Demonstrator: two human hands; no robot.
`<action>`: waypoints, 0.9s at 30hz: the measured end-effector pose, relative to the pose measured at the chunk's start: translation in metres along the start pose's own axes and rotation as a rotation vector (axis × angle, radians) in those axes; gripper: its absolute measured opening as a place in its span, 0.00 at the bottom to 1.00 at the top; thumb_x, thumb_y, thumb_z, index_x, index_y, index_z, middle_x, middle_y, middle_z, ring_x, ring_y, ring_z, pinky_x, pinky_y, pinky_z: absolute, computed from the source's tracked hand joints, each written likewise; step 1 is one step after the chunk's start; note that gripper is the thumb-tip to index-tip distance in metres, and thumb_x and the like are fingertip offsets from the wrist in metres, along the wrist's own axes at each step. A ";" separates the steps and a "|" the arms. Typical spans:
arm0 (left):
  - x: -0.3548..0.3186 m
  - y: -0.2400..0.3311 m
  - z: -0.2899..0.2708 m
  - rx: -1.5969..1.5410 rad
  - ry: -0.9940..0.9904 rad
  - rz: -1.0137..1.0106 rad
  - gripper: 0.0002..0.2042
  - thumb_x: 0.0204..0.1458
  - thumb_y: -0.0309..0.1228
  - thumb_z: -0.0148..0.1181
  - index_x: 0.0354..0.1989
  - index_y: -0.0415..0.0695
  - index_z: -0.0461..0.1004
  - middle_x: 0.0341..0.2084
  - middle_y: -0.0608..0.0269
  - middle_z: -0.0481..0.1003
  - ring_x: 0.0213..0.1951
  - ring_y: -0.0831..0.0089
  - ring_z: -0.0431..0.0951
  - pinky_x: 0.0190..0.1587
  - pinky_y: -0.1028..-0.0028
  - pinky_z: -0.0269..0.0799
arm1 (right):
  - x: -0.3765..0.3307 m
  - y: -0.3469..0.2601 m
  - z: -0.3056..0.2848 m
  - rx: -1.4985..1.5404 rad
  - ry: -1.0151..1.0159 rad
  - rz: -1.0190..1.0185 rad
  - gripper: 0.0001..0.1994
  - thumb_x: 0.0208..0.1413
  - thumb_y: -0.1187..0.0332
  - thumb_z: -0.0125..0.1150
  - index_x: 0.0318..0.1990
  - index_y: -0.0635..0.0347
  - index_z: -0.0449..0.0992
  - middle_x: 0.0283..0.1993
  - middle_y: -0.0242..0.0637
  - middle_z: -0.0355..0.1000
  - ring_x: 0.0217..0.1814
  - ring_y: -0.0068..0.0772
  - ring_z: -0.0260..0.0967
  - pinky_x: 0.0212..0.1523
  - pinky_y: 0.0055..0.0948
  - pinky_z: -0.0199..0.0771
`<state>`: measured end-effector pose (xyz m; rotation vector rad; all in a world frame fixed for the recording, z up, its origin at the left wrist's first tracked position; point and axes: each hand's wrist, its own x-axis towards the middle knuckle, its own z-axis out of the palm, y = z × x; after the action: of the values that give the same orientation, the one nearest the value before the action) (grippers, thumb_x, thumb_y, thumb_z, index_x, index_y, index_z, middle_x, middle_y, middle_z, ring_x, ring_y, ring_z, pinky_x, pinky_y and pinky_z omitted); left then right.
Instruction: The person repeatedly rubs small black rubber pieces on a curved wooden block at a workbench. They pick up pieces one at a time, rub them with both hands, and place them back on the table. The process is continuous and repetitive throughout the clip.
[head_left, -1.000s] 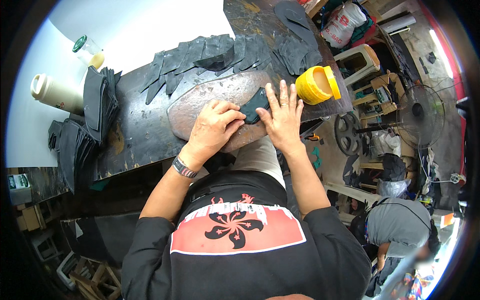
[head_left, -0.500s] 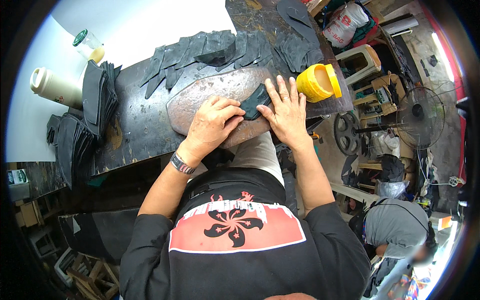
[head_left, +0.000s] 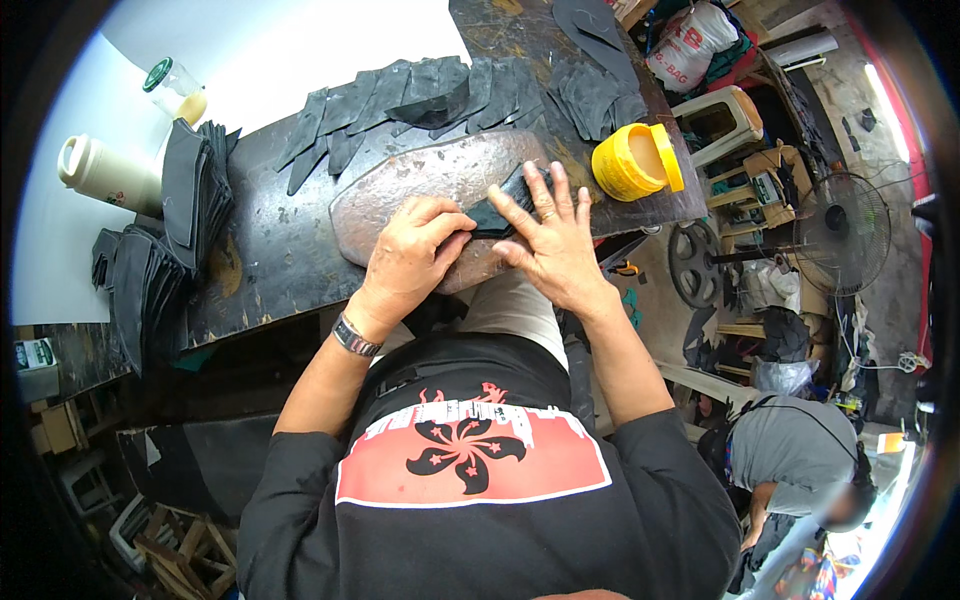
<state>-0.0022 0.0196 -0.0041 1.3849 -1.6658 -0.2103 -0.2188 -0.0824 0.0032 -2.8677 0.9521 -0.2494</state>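
A small black leather-like piece lies on a brown, worn slab at the bench's near edge. My left hand pinches the left end of that piece between thumb and bent fingers. Over its right part lies my right hand, fingers spread, covering much of the piece; its thumb points toward the left hand. Beyond the slab, overlapping black cut pieces are laid in a row. Right of my right hand stands an open yellow tub with tan contents.
Stacks of black cut pieces stand at the bench's left, near a cream tumbler and a green-lidded jar. A black fan and a stool are on the right. Another person bends over at lower right.
My right hand has shifted left, its fingers now over the black piece instead of beside it. My left hand has moved slightly left, still pinching. The other person's arm has come into sight.
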 end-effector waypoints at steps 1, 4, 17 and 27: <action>0.000 0.000 0.000 0.008 -0.005 0.003 0.08 0.50 0.23 0.69 0.38 0.43 0.81 0.39 0.60 0.78 0.44 0.58 0.78 0.49 0.62 0.74 | 0.001 0.002 -0.001 -0.033 0.039 0.038 0.33 0.65 0.36 0.49 0.76 0.28 0.60 0.84 0.42 0.38 0.86 0.57 0.26 0.75 0.74 0.28; -0.002 -0.001 0.001 0.018 -0.012 0.006 0.08 0.50 0.22 0.68 0.38 0.43 0.81 0.39 0.59 0.78 0.44 0.58 0.78 0.49 0.63 0.74 | 0.006 0.006 -0.005 -0.100 0.068 0.092 0.32 0.66 0.39 0.50 0.76 0.29 0.60 0.84 0.44 0.40 0.86 0.57 0.27 0.75 0.74 0.29; 0.022 -0.002 -0.024 -0.236 -0.098 -0.192 0.18 0.48 0.22 0.63 0.50 0.43 0.77 0.46 0.55 0.75 0.51 0.61 0.77 0.54 0.65 0.73 | -0.004 -0.022 0.010 0.054 0.006 0.034 0.33 0.65 0.34 0.46 0.76 0.25 0.60 0.85 0.43 0.36 0.86 0.58 0.25 0.75 0.75 0.27; 0.105 -0.066 -0.003 -0.045 -0.593 0.190 0.14 0.52 0.22 0.60 0.43 0.53 0.86 0.54 0.59 0.72 0.59 0.58 0.68 0.65 0.61 0.64 | -0.006 -0.033 0.013 -0.051 0.082 0.051 0.31 0.65 0.34 0.47 0.74 0.23 0.63 0.84 0.42 0.38 0.86 0.57 0.27 0.75 0.74 0.27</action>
<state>0.0517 -0.0906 0.0109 1.1827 -2.2470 -0.5882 -0.2016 -0.0514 -0.0053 -2.8943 1.0599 -0.3460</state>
